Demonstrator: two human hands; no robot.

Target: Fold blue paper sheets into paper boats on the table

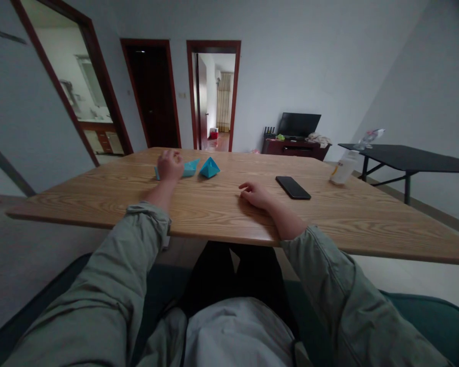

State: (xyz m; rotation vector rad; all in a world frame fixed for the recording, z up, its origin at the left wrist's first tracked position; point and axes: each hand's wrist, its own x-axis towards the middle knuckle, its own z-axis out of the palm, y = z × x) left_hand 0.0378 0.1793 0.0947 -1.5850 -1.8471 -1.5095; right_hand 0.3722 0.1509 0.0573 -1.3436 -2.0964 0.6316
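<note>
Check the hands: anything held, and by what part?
The left hand is closed over the middle of a blue paper boat, but whether it grips it cannot be told. The right hand holds nothing, resting on the wooden table.

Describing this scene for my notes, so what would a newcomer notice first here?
The bright blue folded paper shapes catch the eye first, on the far middle of the wooden table, with the left hand over one. The right hand rests nearer, left of a black smartphone.
</note>
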